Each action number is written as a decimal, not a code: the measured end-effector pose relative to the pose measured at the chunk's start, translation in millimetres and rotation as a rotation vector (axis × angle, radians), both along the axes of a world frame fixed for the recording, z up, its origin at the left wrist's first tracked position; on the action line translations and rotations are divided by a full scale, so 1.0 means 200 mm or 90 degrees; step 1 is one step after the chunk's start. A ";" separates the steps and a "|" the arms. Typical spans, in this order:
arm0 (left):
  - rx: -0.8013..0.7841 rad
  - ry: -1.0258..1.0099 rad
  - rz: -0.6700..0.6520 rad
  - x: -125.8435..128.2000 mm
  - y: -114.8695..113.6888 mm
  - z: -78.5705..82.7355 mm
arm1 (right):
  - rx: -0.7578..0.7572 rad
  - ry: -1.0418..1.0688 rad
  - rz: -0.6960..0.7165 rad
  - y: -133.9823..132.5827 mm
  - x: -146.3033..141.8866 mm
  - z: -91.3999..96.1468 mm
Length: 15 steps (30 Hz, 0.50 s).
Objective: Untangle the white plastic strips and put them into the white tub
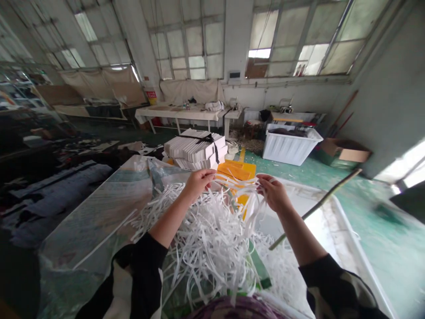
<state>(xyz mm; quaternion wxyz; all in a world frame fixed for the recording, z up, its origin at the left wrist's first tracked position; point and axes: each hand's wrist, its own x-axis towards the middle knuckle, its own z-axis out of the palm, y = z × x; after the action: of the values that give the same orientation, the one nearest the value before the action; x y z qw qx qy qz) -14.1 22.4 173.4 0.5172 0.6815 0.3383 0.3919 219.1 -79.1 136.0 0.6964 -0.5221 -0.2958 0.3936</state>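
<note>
Between my two hands a few narrow white strips point(234, 180) are stretched side by side. My left hand point(201, 180) pinches their left ends, fingers closed. On the other side my right hand point(272, 191) is shut on the same strips, with more white lengths hanging down below it. Beneath both hands lies a big tangled heap of white strips point(212, 230), resting on a clear plastic sheet point(109, 212). A green piece point(260, 266) shows under the heap's right edge. What the strips are made of I cannot tell.
A white tub point(345, 221) stands at right with a stick point(318, 201) leaning across it. Ahead is a strapped stack of white pieces point(195, 148) near a yellow-orange object point(237, 170). Farther back are a white bin point(292, 146), a cardboard box point(345, 153) and a long table point(179, 114).
</note>
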 end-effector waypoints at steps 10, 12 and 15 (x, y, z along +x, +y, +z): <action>0.080 0.004 -0.289 0.47 -0.29 0.06 | 0.062 -0.120 0.253 -0.17 -0.07 0.06; 0.129 -0.002 -0.320 0.53 -0.31 0.05 | 0.019 -0.200 0.208 -0.19 0.01 0.03; 0.102 -0.028 -0.311 0.56 -0.29 -0.01 | -0.059 -0.252 0.077 -0.26 0.26 -0.09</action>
<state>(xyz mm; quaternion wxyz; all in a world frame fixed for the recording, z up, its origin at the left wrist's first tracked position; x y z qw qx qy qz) 97.4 -36.5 172.1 0.5479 0.7732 0.1203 0.2959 272.1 -130.2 118.0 0.5749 -0.6021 -0.4394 0.3375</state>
